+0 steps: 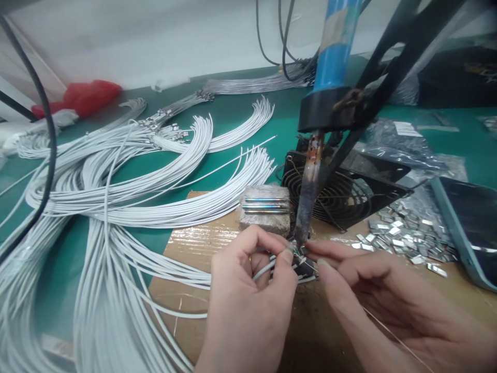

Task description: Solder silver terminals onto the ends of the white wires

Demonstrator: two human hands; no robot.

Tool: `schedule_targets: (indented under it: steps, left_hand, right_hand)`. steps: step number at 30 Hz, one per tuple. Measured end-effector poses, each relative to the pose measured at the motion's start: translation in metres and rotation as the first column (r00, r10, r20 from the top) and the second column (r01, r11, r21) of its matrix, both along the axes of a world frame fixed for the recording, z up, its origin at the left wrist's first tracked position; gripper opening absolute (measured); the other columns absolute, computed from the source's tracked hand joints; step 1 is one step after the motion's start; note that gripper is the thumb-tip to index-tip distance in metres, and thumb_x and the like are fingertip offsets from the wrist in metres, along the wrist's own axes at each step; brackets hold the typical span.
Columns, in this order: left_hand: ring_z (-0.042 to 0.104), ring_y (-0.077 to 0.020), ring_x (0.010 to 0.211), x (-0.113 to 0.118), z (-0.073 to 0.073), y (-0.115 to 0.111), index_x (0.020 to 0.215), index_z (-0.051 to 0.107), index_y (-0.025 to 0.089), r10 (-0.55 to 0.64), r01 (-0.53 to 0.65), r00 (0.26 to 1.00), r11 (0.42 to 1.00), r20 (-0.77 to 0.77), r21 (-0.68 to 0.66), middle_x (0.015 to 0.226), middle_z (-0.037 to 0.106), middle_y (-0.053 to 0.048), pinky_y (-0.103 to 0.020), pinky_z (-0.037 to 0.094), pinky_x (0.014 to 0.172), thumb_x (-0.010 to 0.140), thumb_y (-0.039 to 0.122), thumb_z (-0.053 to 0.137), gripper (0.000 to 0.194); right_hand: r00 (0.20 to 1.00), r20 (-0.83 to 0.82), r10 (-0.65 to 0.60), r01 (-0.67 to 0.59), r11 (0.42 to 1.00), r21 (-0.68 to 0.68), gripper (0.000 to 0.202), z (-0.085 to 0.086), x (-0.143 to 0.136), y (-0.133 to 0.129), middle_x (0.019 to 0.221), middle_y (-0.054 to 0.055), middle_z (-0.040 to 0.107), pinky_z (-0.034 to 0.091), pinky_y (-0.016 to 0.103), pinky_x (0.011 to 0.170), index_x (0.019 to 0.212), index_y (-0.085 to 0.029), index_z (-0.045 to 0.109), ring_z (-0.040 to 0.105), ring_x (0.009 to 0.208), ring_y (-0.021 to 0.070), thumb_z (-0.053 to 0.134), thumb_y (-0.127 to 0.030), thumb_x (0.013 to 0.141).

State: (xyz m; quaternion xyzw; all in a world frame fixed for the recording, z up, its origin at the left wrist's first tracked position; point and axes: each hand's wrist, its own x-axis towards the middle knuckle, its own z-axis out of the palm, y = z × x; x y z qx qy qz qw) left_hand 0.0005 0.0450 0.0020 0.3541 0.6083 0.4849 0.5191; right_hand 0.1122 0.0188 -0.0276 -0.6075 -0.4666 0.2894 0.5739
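My left hand (250,305) is closed, pinching the end of a white cable (264,269) between thumb and index finger. Right at those fingertips sits the dark tip of a soldering iron (308,181) with a blue handle, held pointing down. A thin solder wire (394,334) runs through my right hand (373,300), whose thumb and fingers pinch it close to the iron's tip. Fingers and the iron partly hide the joint, so its details are too small to make out. Other cable ends lie just beneath my fingertips.
Bundles of white cables (186,215) spread over the green table on the left. A worn block with metal rods (267,207) stands behind my hands. To the right are a black fan (345,181), a pile of small metal pieces (404,233) and a phone (466,223).
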Motion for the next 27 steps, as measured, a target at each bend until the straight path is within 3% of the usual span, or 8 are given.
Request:
schedule_targets:
  steps: [6,13,20,27]
  left_hand:
    - [0.058,-0.0129,0.063,-0.002,-0.006,-0.005,0.075,0.064,0.022,-0.043,0.046,0.994,0.999,-0.103,0.024,0.074,0.069,0.000,-0.019,0.039,0.048,0.083,0.019,0.070,0.010]
    - [0.054,-0.0119,0.059,-0.003,-0.004,-0.003,0.074,0.063,0.022,-0.044,0.047,0.996,0.999,-0.082,0.028,0.069,0.067,0.001,-0.019,0.039,0.048,0.082,0.018,0.070,0.011]
    - [0.057,-0.0107,0.057,0.004,0.004,0.002,0.064,0.063,0.019,0.049,-0.049,0.999,0.999,0.001,-0.023,0.066,0.067,0.000,-0.017,0.043,0.049,0.070,0.015,0.073,0.013]
    - [0.055,-0.0121,0.055,0.004,0.006,0.005,0.064,0.063,0.020,0.047,-0.046,0.998,0.999,0.036,-0.016,0.062,0.064,0.001,-0.018,0.039,0.046,0.068,0.017,0.073,0.011]
  right_hand:
    - [1.000,0.025,-0.005,0.004,1.000,0.014,0.018,-0.003,0.001,-0.001,0.099,-0.007,0.082,0.059,0.010,0.085,0.073,-0.029,0.066,0.080,0.090,0.0110,0.077,-0.032,0.088]
    - [0.995,0.102,-0.016,0.018,1.000,-0.022,0.023,-0.005,0.003,-0.002,0.101,0.004,0.083,0.065,0.022,0.084,0.072,-0.027,0.066,0.081,0.092,0.0211,0.074,-0.037,0.091]
    - [0.992,0.125,-0.030,0.030,1.000,0.003,0.023,-0.002,0.002,0.000,0.098,0.000,0.083,0.063,0.019,0.084,0.070,-0.028,0.065,0.081,0.091,0.0179,0.075,-0.036,0.089]
    - [0.996,0.092,0.006,-0.010,0.999,0.049,0.021,-0.001,0.003,0.001,0.102,-0.004,0.083,0.064,0.019,0.082,0.072,-0.029,0.065,0.080,0.086,0.0157,0.076,-0.031,0.089]
